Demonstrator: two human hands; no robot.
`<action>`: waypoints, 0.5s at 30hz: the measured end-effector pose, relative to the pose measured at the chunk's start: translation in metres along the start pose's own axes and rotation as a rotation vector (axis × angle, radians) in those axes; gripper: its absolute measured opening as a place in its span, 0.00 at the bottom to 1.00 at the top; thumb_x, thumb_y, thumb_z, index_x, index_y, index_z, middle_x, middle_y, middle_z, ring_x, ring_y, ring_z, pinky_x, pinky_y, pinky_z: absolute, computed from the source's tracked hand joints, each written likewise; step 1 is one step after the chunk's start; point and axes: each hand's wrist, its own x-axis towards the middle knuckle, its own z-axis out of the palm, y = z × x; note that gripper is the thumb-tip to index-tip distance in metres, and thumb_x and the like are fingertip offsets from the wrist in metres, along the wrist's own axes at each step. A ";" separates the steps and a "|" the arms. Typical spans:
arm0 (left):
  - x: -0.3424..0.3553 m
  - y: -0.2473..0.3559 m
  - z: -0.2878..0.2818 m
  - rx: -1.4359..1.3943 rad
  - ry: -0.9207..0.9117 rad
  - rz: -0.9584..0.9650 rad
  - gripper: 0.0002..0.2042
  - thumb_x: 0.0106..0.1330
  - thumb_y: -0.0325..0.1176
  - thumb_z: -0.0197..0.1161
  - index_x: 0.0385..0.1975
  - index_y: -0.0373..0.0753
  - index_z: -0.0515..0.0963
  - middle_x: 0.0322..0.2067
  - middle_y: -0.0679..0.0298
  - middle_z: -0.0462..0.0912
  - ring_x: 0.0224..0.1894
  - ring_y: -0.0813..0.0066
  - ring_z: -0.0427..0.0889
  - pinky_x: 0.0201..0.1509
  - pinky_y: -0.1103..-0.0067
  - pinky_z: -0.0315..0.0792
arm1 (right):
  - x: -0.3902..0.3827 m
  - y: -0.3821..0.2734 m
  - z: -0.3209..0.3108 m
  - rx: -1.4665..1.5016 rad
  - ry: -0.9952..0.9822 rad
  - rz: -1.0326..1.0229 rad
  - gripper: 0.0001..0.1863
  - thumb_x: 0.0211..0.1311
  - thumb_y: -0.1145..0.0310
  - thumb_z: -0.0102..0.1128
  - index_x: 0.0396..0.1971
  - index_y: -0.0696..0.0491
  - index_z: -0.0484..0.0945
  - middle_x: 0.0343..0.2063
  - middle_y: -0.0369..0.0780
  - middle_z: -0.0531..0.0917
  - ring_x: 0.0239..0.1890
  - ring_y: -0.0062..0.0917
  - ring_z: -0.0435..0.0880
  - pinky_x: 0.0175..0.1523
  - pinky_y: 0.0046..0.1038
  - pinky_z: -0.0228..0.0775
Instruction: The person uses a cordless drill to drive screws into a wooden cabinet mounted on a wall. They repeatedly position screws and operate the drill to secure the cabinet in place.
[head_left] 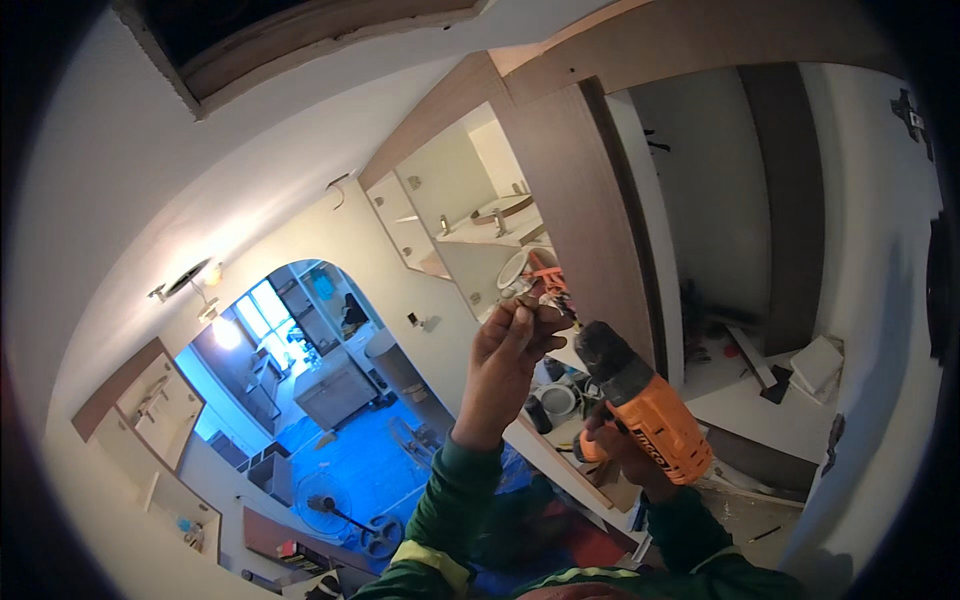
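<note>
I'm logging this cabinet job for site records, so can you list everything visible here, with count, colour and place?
Cordless drill: one, orange and black, in the right hand, chuck pointing up at the panel.
Small fastener: one, pale, pinched at the left fingertips; too small to tell its kind.
Wooden cabinet panel: one, brown, just beyond the hands.
Standing fan: one, dark, on the blue floor below.
Ceiling lamp: one, lit, on the white ceiling at left.
Loose boards: a few, white, on the shelf at right.
Left hand: raised, green sleeve.
Right hand: gripping the drill's handle.
</note>
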 end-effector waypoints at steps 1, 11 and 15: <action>-0.006 0.011 0.000 -0.022 0.012 0.011 0.09 0.82 0.37 0.52 0.49 0.39 0.76 0.42 0.67 0.81 0.47 0.74 0.83 0.54 0.75 0.77 | 0.007 0.002 0.012 0.012 0.068 -0.071 0.12 0.63 0.61 0.71 0.39 0.51 0.81 0.29 0.31 0.81 0.30 0.20 0.80 0.42 0.26 0.74; -0.045 0.053 -0.020 -0.074 0.268 0.138 0.09 0.81 0.37 0.52 0.50 0.40 0.74 0.47 0.61 0.83 0.56 0.63 0.84 0.60 0.68 0.78 | 0.052 0.028 0.068 -0.302 -0.091 -0.464 0.24 0.56 0.53 0.76 0.45 0.52 0.79 0.40 0.42 0.78 0.39 0.37 0.80 0.45 0.37 0.75; -0.047 0.055 -0.031 -0.126 0.267 0.192 0.09 0.81 0.37 0.52 0.51 0.39 0.74 0.46 0.62 0.82 0.53 0.65 0.84 0.60 0.69 0.77 | 0.056 0.027 0.072 -0.299 -0.089 -0.557 0.28 0.57 0.49 0.75 0.46 0.53 0.77 0.41 0.43 0.77 0.38 0.37 0.80 0.40 0.38 0.75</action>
